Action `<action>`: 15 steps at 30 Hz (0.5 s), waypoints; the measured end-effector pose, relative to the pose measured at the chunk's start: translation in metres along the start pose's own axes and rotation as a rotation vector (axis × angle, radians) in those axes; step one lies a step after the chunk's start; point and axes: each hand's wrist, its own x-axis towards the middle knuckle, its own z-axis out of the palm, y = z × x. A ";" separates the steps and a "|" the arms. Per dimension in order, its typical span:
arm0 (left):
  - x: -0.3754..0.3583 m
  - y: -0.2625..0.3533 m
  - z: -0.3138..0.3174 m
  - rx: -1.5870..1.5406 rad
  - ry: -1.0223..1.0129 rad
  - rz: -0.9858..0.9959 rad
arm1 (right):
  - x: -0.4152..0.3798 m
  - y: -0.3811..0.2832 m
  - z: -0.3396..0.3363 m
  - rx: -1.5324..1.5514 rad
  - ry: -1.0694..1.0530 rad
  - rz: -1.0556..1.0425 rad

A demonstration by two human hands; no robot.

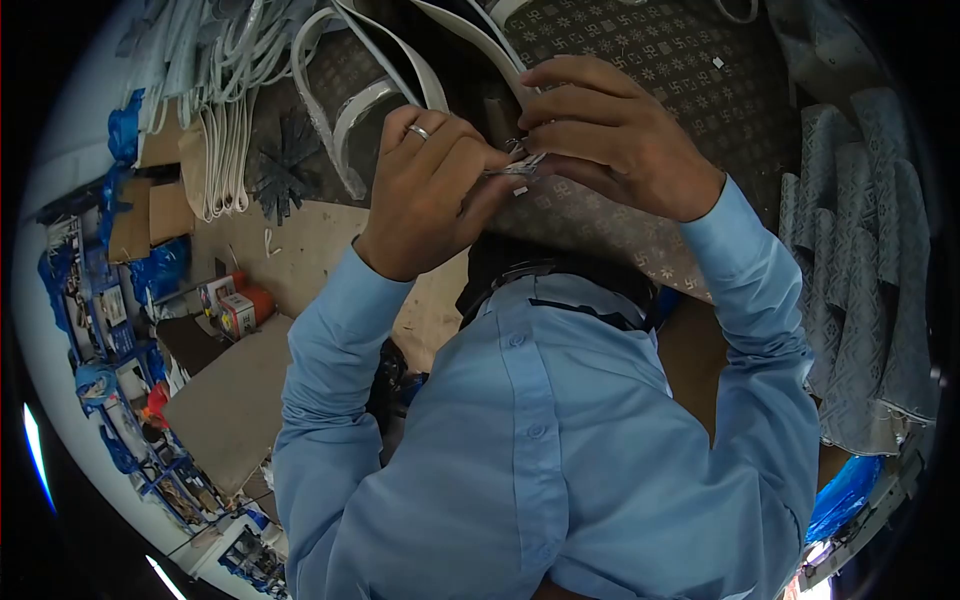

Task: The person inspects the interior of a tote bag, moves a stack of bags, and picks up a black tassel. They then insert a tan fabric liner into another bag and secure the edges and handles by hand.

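My left hand [432, 185], with a ring on one finger, is closed in a pinch at the front edge of an open bag. It grips a small shiny metal piece [518, 168], whose exact kind I cannot make out. From the other side the fingertips of my right hand [635, 135] are pinched on the same piece. The bag has a dark inside [465, 60] and pale cream straps [425, 75], and stands just beyond my hands. My palms and several fingers hide part of the metal piece.
Patterned brown material [640, 55] covers the work surface. Looped cream straps [215, 160] hang at the left, near dark strips [285, 170]. Rolled grey patterned material [860, 260] stands at the right. Small boxes [237, 313] and blue-wrapped goods [160, 270] are at the left.
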 end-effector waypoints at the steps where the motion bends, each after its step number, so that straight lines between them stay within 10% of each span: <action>1: -0.001 0.001 0.000 -0.003 -0.001 0.005 | 0.001 -0.002 0.002 0.000 0.020 -0.003; 15: -0.004 0.006 0.007 0.091 0.106 -0.025 | 0.024 0.002 -0.015 -0.042 -0.075 -0.004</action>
